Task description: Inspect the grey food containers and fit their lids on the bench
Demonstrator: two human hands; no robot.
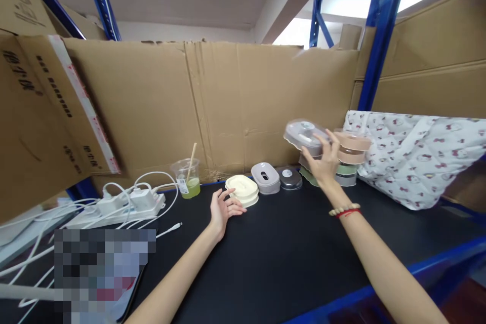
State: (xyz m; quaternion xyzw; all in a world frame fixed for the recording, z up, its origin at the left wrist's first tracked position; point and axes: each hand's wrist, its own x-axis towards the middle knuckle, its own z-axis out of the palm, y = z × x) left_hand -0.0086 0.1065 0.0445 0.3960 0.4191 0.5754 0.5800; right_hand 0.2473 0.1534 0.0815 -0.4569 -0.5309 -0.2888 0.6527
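My right hand (325,159) grips a pale grey oval container with a clear lid (306,134), slightly tilted above a stack. Under it, the stack's grey and green containers (309,174) are partly hidden; whether they touch the held one I cannot tell. Just right stands a second stack of peach, green and grey containers (353,154). My left hand (225,211) is open, palm up, its fingers beside a cream oval container (243,190). Between the hands sit a pale grey container with a dark slot (266,177) and a low dark one with a clear lid (289,178).
Cardboard (243,111) walls the back of the black surface (258,263). A cup of green drink (190,185) stands left, near a power strip (152,205) with tangled white cables. A blurred-out device (102,273) lies front left, a quilted white bag (413,157) right.
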